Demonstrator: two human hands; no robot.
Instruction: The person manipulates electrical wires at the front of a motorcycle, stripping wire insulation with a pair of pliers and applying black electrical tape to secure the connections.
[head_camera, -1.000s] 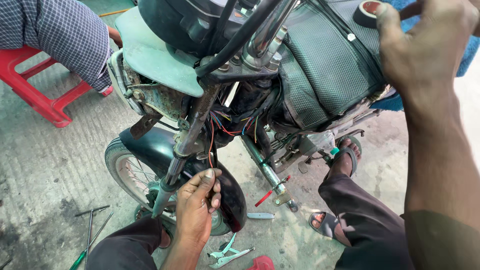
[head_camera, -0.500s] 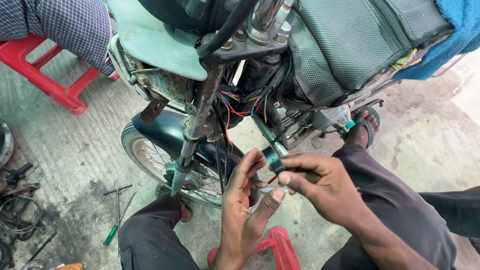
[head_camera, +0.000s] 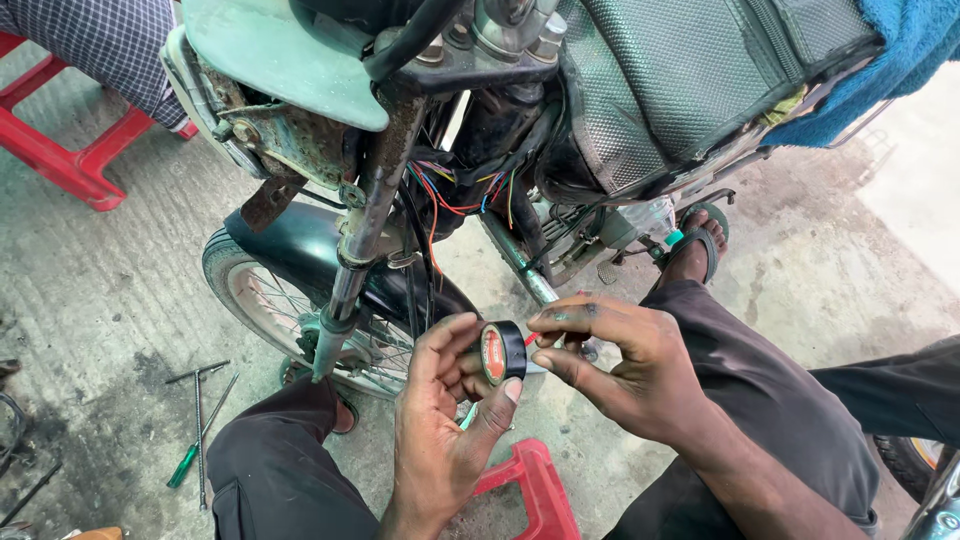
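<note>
Both hands have stayed together in front of the bike since half a second ago, with the view drawn a little closer and the tape roll now turned so its red core faces the camera. Nearest, a red stool (head_camera: 535, 490) shows between the person's dark-trousered knees. Just above it the left hand (head_camera: 440, 420) cups the tape roll (head_camera: 502, 352), thumb on one side and fingers curled round the other, so the roll is pinched upright at the fingertips. The right hand (head_camera: 620, 370) meets it from the right, thumb and forefinger pressed together at the roll's edge; whether they grip a loose tape end is too small to tell.

To the left on the concrete lie a T-wrench (head_camera: 197, 410) and a green screwdriver (head_camera: 190, 460). Beyond the hands stand the front wheel (head_camera: 250, 300) and fork (head_camera: 350, 270) of the motorcycle, with a bundle of coloured wires (head_camera: 450, 195) hanging loose under the headstock. A sandalled foot (head_camera: 692, 250) rests by the engine. Farther off are the covered tank (head_camera: 680, 80), a blue cloth (head_camera: 880, 50) over it, and at top left another red stool (head_camera: 60, 160) with a seated person's checked sleeve (head_camera: 100, 45).
</note>
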